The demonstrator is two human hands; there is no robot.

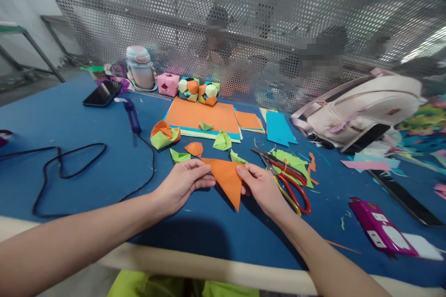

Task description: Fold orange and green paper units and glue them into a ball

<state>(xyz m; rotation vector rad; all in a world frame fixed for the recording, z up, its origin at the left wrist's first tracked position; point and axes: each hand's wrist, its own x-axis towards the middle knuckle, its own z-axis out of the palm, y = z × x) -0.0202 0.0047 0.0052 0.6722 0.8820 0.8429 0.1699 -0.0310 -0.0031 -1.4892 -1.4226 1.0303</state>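
A folded orange paper triangle point(228, 178) hangs point-down between my two hands, just above the blue table. My left hand point(186, 181) pinches its upper left corner between thumb and fingers. On the upper right side, my right hand point(259, 183) grips the paper with the thumb in front. Just beyond my hands lie a small folded orange piece point(194, 149), a green folded piece point(180, 155) and another green one point(222, 140). An orange-and-green paper cup shape point(165, 135) sits to their left. Red-handled scissors point(291, 176) rest close to my right hand.
Orange sheets point(204, 116) and blue paper point(279, 127) lie farther back. Paper balls point(209, 93), a bottle point(140, 67) and a perforated metal screen point(167, 18) stand behind. A glue gun point(132, 118) trails its cord at left. A pink bag point(365, 106) and magenta power strip point(381, 227) occupy the right.
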